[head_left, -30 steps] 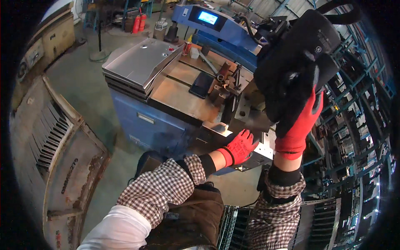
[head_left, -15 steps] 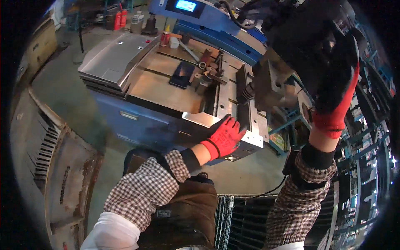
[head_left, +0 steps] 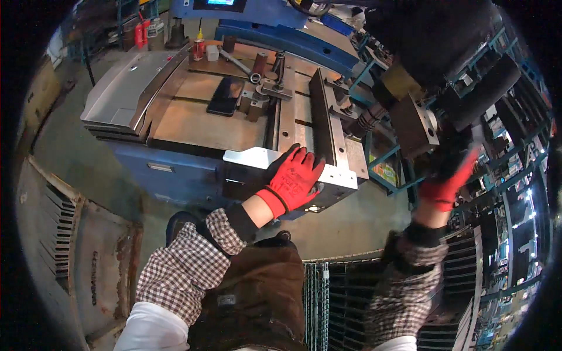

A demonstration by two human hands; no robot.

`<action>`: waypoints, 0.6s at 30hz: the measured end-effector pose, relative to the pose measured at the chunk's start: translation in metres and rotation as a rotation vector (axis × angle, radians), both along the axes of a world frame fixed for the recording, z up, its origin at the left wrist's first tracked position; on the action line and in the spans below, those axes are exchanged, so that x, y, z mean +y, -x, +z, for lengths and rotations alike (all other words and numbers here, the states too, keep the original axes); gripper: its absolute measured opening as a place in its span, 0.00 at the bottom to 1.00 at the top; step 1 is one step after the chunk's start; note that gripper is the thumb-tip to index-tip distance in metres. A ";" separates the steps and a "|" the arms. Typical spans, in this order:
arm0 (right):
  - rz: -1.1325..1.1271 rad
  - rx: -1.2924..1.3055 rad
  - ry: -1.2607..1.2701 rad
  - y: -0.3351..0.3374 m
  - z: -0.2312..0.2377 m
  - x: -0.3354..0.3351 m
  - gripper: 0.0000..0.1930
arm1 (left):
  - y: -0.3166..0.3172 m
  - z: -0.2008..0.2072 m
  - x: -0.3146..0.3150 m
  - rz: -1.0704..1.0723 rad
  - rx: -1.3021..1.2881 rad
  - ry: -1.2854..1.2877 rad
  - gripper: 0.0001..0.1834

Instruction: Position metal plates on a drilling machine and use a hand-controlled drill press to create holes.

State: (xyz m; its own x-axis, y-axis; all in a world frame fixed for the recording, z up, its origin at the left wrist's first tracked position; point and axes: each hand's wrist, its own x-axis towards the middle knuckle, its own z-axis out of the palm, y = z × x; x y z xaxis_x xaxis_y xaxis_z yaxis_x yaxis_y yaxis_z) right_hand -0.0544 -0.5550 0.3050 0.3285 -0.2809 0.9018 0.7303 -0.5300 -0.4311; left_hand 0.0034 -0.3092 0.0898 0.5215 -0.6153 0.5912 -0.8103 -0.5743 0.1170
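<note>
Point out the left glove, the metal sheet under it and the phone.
Left glove (head_left: 294,178), head view, back of the hand.
Metal sheet (head_left: 249,157), head view, bare left end.
Phone (head_left: 225,96), head view, middle of its dark face.

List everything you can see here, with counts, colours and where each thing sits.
Sheet-metal part: one, pale grey, at the table's front edge.
Machine table: one, brown steel top on a blue base, centre.
Phone-like slab: one, black, on the table.
Machine head: one, black, upper right.
Wire basket: one, grey, bottom centre.
Left hand: red glove, flat on the sheet-metal part.
Right hand: red glove, blurred, raised under the machine head.
</note>
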 end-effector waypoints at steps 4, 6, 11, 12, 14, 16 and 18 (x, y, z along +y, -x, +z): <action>-0.106 0.576 -0.167 -0.012 -0.155 -0.067 0.14 | 0.005 0.005 -0.013 -0.030 0.030 0.003 0.38; -0.165 0.641 0.062 -0.021 -0.188 -0.041 0.21 | 0.004 0.005 -0.012 -0.025 0.019 -0.008 0.39; -0.126 0.565 0.232 -0.050 -0.168 0.008 0.23 | 0.004 0.006 -0.005 0.003 0.020 -0.059 0.41; -0.130 0.580 0.257 -0.050 -0.165 0.009 0.22 | 0.004 0.007 -0.006 0.002 0.021 -0.067 0.41; -0.141 0.608 0.308 -0.048 -0.159 0.010 0.20 | 0.004 0.008 -0.008 -0.011 0.019 -0.069 0.41; -0.380 0.539 0.582 -0.046 -0.153 0.009 0.18 | 0.004 0.007 -0.008 -0.009 0.019 -0.070 0.41; -0.610 0.485 0.836 -0.043 -0.143 0.004 0.17 | 0.005 0.006 -0.009 -0.012 0.023 -0.066 0.41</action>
